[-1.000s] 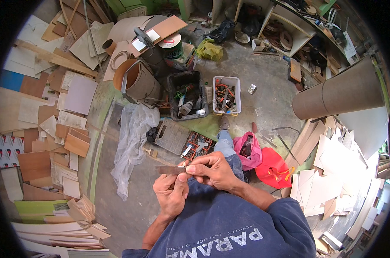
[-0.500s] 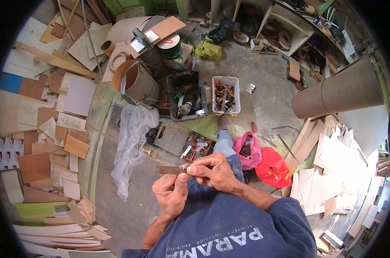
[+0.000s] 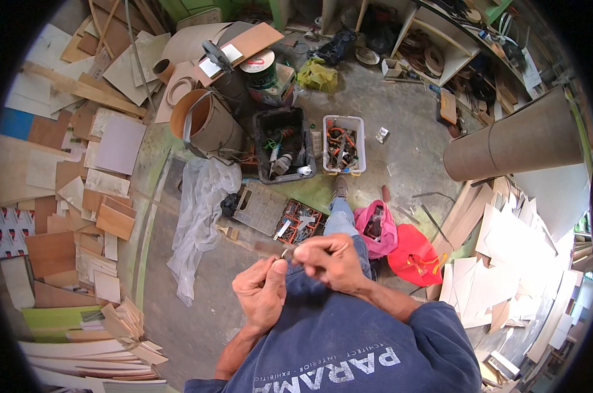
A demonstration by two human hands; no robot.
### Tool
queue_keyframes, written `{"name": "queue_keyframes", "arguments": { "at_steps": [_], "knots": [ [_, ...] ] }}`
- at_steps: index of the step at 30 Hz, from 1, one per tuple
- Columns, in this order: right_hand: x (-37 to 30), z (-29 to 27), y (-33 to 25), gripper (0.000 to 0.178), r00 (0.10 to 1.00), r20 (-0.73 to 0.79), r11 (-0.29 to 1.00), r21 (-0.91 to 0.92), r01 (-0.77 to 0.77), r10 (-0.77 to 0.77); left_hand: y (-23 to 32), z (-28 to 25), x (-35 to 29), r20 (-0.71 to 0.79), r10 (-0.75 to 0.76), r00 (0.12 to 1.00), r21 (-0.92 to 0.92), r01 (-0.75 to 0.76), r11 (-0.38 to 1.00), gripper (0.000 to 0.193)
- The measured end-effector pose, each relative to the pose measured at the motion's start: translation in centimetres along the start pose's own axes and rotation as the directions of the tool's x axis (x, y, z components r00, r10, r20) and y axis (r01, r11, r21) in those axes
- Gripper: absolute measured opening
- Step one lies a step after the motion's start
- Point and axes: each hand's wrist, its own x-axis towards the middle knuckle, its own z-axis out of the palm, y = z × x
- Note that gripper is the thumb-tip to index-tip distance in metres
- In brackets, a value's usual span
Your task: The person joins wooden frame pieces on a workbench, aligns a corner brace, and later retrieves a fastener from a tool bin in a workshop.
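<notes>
In front of my chest, my right hand is closed in a pinch on a thin, flat, brownish blade-like strip. The strip is smeared by motion and points left, passing just above my left fingertips. My left hand is closed too, thumb up, with its thumb and forefinger pressed together. A small pale curved bit shows at those fingertips; its kind is too small to tell. The two hands are close together, a small gap between their fingers.
Beyond my hands lie an open organizer case, a black crate and a white bin of tools. Crumpled clear plastic sheeting is at left. Pink and red bags sit right of my leg. Board offcuts line the left.
My right hand has shifted slightly right, and the strip has moved right and up with it, now blurred. The left hand stays nearly in place.
</notes>
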Motion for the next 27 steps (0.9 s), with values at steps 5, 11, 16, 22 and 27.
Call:
{"name": "queue_keyframes", "arguments": {
  "at_steps": [5, 11, 16, 22, 27],
  "knots": [
    [1.3, -2.4, 0.8, 0.024, 0.949, -0.295, 0.954, 0.237, 0.182, -0.108, 0.1, -0.5, 0.2, -0.017, -0.061, 0.998, -0.110, 0.059, 0.992, 0.033],
    [0.8, -0.9, 0.8, 0.024, 0.999, -0.052, 0.998, 0.063, 0.020, -0.016, 0.2, 0.0, 0.6, 0.022, -0.058, 0.998, -0.229, 0.061, 0.971, 0.028],
    [0.9, 0.6, -0.2, 0.024, 0.985, 0.168, 0.996, -0.088, -0.031, 0.046, 0.0, -0.4, 0.2, 0.103, -0.056, 0.993, -0.263, 0.081, 0.961, 0.032],
    [1.2, 0.5, 0.3, 0.025, 0.979, 0.199, 0.997, -0.064, -0.034, 0.046, -0.4, -0.8, 0.1, 0.116, -0.054, 0.992, -0.309, 0.088, 0.947, 0.032],
    [1.1, 0.6, 0.1, 0.026, 0.977, 0.205, 0.996, -0.072, -0.050, 0.064, -0.4, -0.9, 0.0, 0.109, -0.041, 0.993, -0.313, 0.074, 0.947, 0.031]
  ]
}}
